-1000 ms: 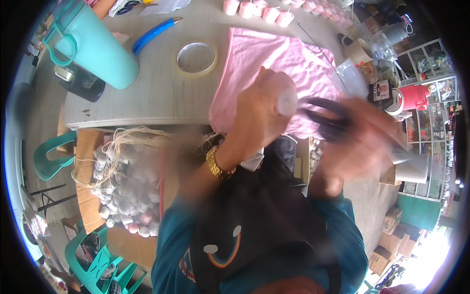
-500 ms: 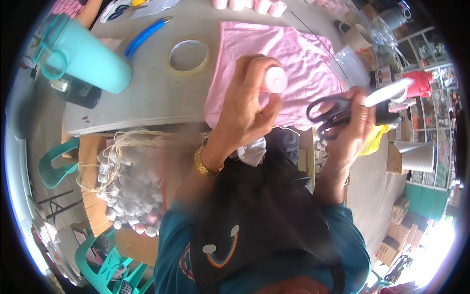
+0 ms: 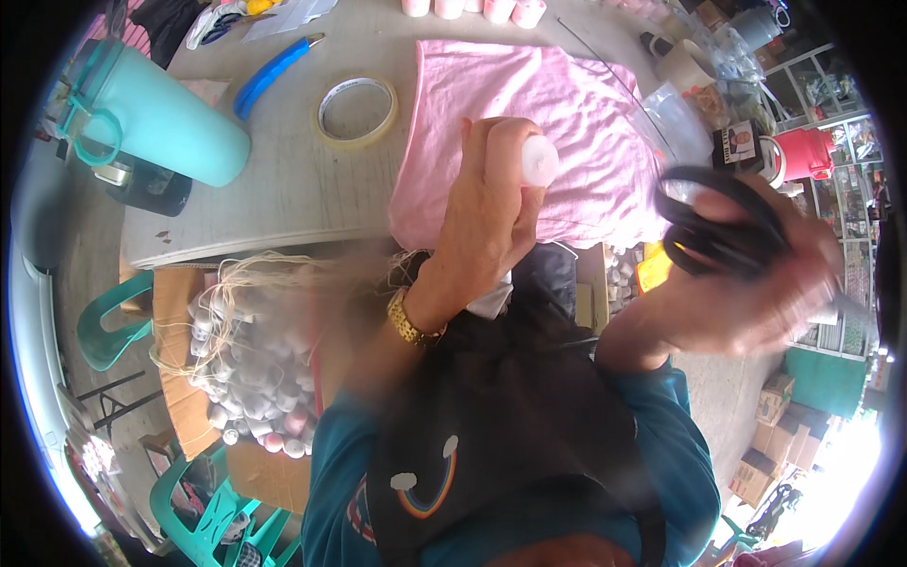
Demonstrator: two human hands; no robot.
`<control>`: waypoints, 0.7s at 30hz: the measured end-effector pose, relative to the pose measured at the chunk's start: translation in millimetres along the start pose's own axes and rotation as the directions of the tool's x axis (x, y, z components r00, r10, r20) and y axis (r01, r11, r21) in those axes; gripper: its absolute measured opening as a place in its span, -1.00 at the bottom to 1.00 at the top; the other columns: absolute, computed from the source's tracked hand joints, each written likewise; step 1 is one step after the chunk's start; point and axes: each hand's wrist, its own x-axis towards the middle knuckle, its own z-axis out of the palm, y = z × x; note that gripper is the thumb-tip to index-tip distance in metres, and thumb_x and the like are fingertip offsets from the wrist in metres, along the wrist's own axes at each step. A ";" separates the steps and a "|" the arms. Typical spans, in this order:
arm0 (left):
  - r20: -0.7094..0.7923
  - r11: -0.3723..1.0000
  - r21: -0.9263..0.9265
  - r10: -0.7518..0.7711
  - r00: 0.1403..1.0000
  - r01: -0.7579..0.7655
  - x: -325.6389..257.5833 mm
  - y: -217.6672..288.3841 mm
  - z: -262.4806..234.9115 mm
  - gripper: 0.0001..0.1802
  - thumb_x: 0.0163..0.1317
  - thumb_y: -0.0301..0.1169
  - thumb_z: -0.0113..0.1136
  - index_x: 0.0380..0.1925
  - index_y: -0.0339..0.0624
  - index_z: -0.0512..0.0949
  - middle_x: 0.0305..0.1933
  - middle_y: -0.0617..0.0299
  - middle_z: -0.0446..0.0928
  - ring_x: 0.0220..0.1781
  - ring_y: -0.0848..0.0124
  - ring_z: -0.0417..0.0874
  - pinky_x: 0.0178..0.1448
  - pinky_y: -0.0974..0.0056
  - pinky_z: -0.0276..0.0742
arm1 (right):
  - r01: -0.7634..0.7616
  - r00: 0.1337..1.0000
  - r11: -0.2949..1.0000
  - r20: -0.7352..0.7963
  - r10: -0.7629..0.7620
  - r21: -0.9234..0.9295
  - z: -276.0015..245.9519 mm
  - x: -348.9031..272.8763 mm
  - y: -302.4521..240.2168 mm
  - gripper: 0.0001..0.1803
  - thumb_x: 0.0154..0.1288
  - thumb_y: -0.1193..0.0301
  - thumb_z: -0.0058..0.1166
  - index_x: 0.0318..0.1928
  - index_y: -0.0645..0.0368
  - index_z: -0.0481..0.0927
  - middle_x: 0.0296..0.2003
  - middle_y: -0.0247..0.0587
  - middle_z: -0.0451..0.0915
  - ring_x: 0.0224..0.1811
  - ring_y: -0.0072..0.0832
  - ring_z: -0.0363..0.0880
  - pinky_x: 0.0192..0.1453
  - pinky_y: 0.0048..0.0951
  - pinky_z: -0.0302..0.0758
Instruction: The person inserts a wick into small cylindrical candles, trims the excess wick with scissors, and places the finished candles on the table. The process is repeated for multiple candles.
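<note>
My left hand (image 3: 487, 213) is closed around a small pale pink cylinder, a candle (image 3: 539, 161), held up over the edge of a pink cloth (image 3: 567, 113) spread on the table. A gold watch sits on that wrist. My right hand (image 3: 746, 274) is blurred at the right and grips black-handled scissors (image 3: 718, 231) by the loops. The two hands are apart, the scissors to the right of the candle.
On the grey table (image 3: 283, 170) lie a roll of tape (image 3: 354, 109), a blue cutter (image 3: 274, 71) and a teal jug (image 3: 161, 118). More pink candles (image 3: 472, 8) line the far edge. A box of candles with strings (image 3: 246, 359) stands below the table at left, by green chairs.
The scissors in my right hand have swung right and downward, away from the candle. My left hand still holds the candle up, a little lower in view.
</note>
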 end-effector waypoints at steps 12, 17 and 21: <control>0.009 0.993 -0.083 -0.083 0.997 0.083 -0.5 7.1 2.9 -0.49 0.00 -0.75 0.16 0.01 -0.25 0.33 -0.12 -0.01 0.41 -0.15 0.06 0.52 -0.13 0.23 0.48 | 0.410 0.896 0.811 0.351 -0.273 -0.417 4.3 -9.9 10.4 -0.53 0.46 0.10 -0.26 -0.40 0.19 0.52 -0.58 -0.20 0.53 -0.52 -0.42 0.53 -0.39 -0.42 0.43; 0.006 0.991 -0.125 0.038 0.999 -0.037 0.4 5.4 -1.7 -0.50 -0.02 -0.71 0.24 -0.03 -0.22 0.38 -0.11 0.04 0.43 -0.11 0.10 0.51 0.02 0.16 0.39 | -0.335 0.903 0.942 0.283 0.324 -0.013 -5.3 -17.5 28.6 -0.66 0.50 0.15 -0.24 -0.21 0.19 0.37 -0.49 -0.13 0.55 -0.60 -0.53 0.51 -0.62 -0.65 0.30; 0.004 0.999 -0.037 -0.023 1.000 0.023 6.9 4.3 -13.1 -0.48 -0.07 -0.54 0.39 -0.03 -0.16 0.47 -0.11 0.13 0.44 0.00 0.18 0.45 0.21 0.10 0.25 | -0.815 0.540 0.515 0.669 0.510 0.265 -31.6 -20.9 53.4 -0.60 0.45 0.12 -0.19 -0.31 0.24 0.43 -0.25 -0.02 0.55 -0.15 -0.40 0.52 -0.07 -0.42 0.42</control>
